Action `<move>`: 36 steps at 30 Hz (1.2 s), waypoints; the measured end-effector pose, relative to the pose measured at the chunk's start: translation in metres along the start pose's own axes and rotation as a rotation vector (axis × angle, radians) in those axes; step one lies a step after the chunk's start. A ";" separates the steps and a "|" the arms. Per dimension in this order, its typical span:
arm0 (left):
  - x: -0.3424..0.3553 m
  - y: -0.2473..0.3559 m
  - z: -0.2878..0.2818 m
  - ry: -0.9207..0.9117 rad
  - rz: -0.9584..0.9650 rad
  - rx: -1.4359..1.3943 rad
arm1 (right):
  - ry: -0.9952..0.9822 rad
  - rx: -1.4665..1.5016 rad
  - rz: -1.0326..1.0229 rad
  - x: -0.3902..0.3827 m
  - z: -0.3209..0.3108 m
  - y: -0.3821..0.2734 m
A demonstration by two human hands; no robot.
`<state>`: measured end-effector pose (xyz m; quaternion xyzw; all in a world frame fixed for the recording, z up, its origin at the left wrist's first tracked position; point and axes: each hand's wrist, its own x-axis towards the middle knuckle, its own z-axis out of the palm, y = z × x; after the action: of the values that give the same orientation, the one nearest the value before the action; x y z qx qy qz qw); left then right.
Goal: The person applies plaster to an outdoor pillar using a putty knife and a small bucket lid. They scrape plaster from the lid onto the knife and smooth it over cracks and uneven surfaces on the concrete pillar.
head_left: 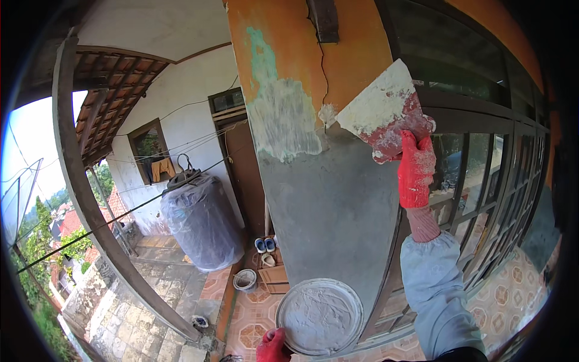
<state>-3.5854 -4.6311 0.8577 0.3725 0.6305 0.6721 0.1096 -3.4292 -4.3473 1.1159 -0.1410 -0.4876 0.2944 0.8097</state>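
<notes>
My right hand (415, 169), in a red glove caked with pale paste, grips a wide putty knife (380, 108) raised by the wall, its blade coated in off-white paste. Behind it is the orange wall (283, 48), with a long crack, a scraped greenish patch and a whitish filled area (280, 114) above grey render (319, 205). At the lower middle my left hand (271, 345), also red-gloved and mostly cut off, holds the rim of a round tray (319, 314) of smooth grey paste.
Dark-framed windows (476, 169) line the right. At left are a post (102, 217), wires, a plastic-covered bundle (199, 223) hanging from a hanger and a doorway (238, 175). Below lie a bucket (245, 279), footwear (264, 245) and tiled floor (247, 314).
</notes>
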 end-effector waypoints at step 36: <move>0.154 -0.340 -0.243 0.421 -0.695 -0.353 | -0.566 -0.398 -0.268 -0.046 0.066 0.264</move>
<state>-3.9579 -4.6604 0.6159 -0.0309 0.6024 0.7539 0.2604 -3.5928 -4.1717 0.9795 -0.1436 -0.7541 0.1126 0.6309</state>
